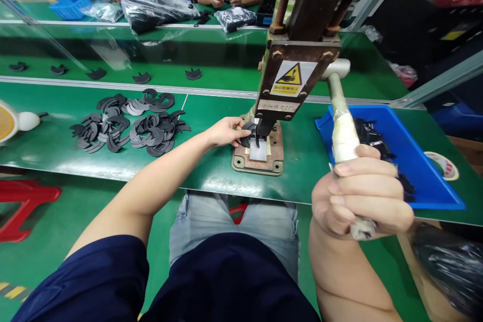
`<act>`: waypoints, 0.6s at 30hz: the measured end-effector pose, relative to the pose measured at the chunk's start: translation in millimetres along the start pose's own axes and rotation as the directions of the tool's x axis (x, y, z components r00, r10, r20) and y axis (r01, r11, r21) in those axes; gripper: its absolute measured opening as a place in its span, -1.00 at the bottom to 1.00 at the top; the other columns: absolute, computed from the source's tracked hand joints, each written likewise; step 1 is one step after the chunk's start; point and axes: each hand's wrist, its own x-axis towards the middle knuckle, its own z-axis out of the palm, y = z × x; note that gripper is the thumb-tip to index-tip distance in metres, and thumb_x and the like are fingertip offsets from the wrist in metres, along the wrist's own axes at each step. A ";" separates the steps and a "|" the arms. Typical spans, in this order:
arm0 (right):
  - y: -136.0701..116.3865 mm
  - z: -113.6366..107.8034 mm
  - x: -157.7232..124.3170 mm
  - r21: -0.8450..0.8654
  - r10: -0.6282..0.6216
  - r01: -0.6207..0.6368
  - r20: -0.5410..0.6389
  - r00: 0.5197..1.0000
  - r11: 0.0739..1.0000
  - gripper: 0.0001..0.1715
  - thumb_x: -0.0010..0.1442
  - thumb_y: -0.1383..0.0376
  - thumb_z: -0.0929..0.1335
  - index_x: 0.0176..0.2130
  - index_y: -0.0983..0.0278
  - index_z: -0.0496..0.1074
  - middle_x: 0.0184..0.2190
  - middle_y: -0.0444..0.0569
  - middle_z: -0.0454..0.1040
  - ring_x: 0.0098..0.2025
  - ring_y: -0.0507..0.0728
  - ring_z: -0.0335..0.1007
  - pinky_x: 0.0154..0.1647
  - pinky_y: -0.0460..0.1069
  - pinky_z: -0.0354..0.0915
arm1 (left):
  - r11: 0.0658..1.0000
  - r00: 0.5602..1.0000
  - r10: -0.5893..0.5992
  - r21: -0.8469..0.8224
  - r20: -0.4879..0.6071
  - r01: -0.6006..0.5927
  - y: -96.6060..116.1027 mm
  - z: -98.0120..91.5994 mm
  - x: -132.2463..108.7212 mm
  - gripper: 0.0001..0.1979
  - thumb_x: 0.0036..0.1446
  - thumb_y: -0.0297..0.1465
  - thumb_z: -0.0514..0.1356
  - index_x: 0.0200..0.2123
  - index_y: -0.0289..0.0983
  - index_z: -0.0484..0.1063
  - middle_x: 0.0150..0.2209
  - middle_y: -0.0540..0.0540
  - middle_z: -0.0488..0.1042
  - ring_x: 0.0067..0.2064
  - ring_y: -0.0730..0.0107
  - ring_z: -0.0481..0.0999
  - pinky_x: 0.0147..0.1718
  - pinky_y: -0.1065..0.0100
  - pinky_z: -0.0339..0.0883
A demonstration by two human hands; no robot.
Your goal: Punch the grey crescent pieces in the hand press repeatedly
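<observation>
My left hand [225, 132] pinches a dark curved flat piece [249, 130] and holds it on the base plate [260, 158] of a manual press [296, 75], right under the punch head. My right hand [360, 196] is closed in a fist round the taped lever handle [341, 126] of the press, near my body. A pile of the same dark curved pieces [130, 123] lies on the green table to the left of my left hand.
A blue tray [426, 171] with dark pieces sits right of the press, a tape roll [445, 165] beside it. Single pieces lie on a conveyor belt [113, 68] behind. Two people sit at the far side with plastic bags [154, 7]. A red stool [22, 206] stands lower left.
</observation>
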 end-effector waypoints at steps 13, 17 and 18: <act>1.1 7.9 -1.2 0.010 0.006 -0.006 -0.050 0.999 1.000 -0.43 0.33 0.03 0.43 -0.53 0.21 0.18 -0.57 -0.21 0.28 -0.28 0.01 0.47 0.14 0.25 0.51 | 0.968 0.967 -0.249 0.028 0.058 0.248 15.0 -1.4 12.3 -0.63 0.15 -0.38 0.52 -0.38 -0.28 0.34 -0.54 0.01 0.50 -0.56 0.45 0.59 -0.49 0.47 0.55; 10.1 12.1 15.9 0.108 -0.075 0.089 -0.124 0.989 0.990 -0.61 0.28 0.02 0.49 -0.42 0.15 0.38 -0.54 -0.24 0.35 -0.30 0.00 0.50 0.08 0.21 0.53 | 0.942 0.943 -0.330 -0.043 0.052 0.332 17.6 1.9 12.0 -0.59 0.11 -0.37 0.55 -0.44 -0.27 0.33 -0.55 -0.09 0.54 -0.55 0.32 0.63 -0.50 0.43 0.55; 12.2 13.7 27.2 0.135 -0.111 0.133 -0.157 0.981 0.982 -0.68 0.24 -0.02 0.51 -0.32 0.11 0.46 -0.50 -0.25 0.40 -0.30 0.00 0.51 0.05 0.19 0.54 | 0.940 0.941 -0.333 -0.061 0.052 0.336 17.3 3.1 11.9 -0.59 0.11 -0.37 0.55 -0.44 -0.27 0.33 -0.54 -0.11 0.56 -0.55 0.31 0.63 -0.51 0.42 0.56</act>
